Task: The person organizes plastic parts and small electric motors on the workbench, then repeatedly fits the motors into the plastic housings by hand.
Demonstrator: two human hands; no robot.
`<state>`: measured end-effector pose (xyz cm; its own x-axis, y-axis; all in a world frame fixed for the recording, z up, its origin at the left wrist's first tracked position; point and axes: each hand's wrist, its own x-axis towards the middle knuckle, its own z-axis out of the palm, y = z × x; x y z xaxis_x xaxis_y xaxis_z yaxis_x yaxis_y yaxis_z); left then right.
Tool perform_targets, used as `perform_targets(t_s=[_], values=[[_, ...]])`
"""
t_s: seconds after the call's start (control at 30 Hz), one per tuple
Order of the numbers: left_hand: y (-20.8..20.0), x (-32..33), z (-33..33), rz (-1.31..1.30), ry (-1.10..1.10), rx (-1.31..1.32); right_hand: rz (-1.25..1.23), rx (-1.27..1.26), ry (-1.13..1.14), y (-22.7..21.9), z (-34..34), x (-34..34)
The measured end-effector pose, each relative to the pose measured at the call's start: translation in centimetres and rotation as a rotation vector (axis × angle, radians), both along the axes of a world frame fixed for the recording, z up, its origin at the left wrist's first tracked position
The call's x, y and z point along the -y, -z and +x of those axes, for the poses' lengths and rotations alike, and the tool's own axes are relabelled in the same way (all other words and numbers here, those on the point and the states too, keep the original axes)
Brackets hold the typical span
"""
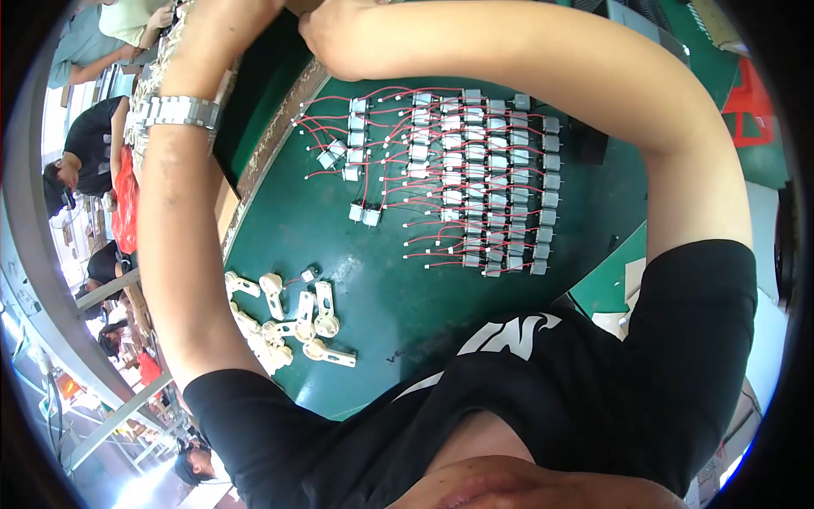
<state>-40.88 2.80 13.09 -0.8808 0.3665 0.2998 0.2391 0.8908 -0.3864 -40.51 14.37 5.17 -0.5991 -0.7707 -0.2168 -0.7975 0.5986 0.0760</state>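
Both my hands are at the top edge of the view, partly cut off. My left hand (233, 15), with a metal-banded watch (180, 112) on its wrist, reaches out of the picture, so its fingers are hidden. Close beside it, my right hand (341, 38) looks curled inward. What it holds, if anything, is out of sight. Below the right forearm, several small grey motors (473, 174) with red wires and white plugs lie in rows on the green table (365, 263). A few looser motors (365, 214) lie left of the rows.
Cream plastic parts (307, 318) with round ends lie heaped near my left elbow, a single wired motor (310, 273) beside them. A worn raised edge (275, 144) borders the table at left. Red plastic (749, 106) stands at far right. Other people sit beyond the left side.
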Motion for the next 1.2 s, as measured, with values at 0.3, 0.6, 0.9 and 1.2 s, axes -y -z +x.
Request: perform_targets(t_s=[0.3,0.6,0.9,1.2], values=[[7.4,-2.6,3.2,-0.125,0.042,0.181,-0.446,0.019,0.071,-2.9,2.6,-11.0],[5.3,-2.8,5.4,0.235,-0.043,0.188,-0.542,-0.062,0.304,-4.7,2.1,-19.3],[0.1,-1.2,16.8,0.527,0.029,-0.075,-0.646,-0.236,0.593,-1.2,-17.6,-20.9],[1.4,0.7,17.8,0.832,-0.116,0.119,-0.359,-0.095,0.753,5.0,-29.0,-13.6]])
